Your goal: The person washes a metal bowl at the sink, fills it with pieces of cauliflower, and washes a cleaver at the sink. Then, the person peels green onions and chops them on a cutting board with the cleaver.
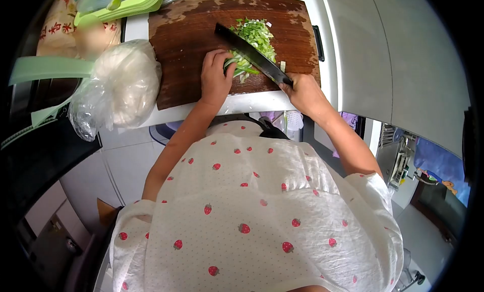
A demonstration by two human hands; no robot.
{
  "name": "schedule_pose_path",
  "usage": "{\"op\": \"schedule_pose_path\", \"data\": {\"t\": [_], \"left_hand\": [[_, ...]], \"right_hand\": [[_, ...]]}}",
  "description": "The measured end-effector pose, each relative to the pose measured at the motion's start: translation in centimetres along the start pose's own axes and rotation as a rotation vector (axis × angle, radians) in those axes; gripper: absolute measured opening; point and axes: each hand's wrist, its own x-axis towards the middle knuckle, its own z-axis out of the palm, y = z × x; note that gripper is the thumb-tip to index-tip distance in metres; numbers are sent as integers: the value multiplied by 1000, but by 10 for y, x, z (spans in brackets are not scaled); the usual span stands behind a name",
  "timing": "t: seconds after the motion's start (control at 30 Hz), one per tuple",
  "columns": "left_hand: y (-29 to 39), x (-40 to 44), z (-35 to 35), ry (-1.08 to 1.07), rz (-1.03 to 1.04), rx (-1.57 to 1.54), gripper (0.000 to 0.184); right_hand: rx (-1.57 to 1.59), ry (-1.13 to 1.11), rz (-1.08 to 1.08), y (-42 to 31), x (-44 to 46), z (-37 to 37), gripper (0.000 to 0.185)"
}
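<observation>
On the wooden cutting board (pixel 186 45) lies a pile of chopped green onion (pixel 256 36). My right hand (pixel 305 94) is closed round the handle of a dark, long-bladed knife (pixel 250 54), whose blade slants up to the left across the near side of the pile. Just left of the blade, my left hand (pixel 217 76) has its fingers curled over green onion stalks (pixel 242 68), pressing them to the board. A small pale piece (pixel 283 66) lies beside the knife near the handle.
Left of the board are a clear plastic bag with white contents (pixel 126 82), a printed sack (pixel 63 32) and a light green plastic container (pixel 121 7). A black handle (pixel 318 43) is at the board's right edge. Grey cabinet panels (pixel 363 50) stand at the right.
</observation>
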Motion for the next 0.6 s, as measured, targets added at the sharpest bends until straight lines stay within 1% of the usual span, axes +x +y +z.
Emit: {"op": "schedule_pose_path", "data": {"t": [0.07, 0.13, 0.23, 0.37, 0.47, 0.5, 0.57, 0.6], "left_hand": [[0, 0, -1, 4, 33, 17, 13], [-2, 0, 0, -58, 142, 60, 13], [-4, 1, 2, -108, 120, 61, 12], [-6, 3, 3, -111, 113, 61, 10], [-9, 0, 6, -96, 140, 71, 9], [-9, 0, 7, -94, 145, 84, 7], [-10, 1, 4, -98, 161, 99, 5], [-8, 1, 3, -94, 157, 78, 5]], "right_hand": [[-40, 7, -53, 1, -1, 0, 17], [-87, 1, -47, 0, 0, 0, 15], [-174, -11, -43, -4, 2, 0, 13], [-286, -61, -41, -10, 12, -1, 13], [-288, -50, -45, -14, 41, 22, 14], [-270, -42, -8, -29, 43, 20, 14], [-209, 38, -52, -25, 45, 28, 14], [-208, 44, -44, -22, 45, 27, 14]]}}
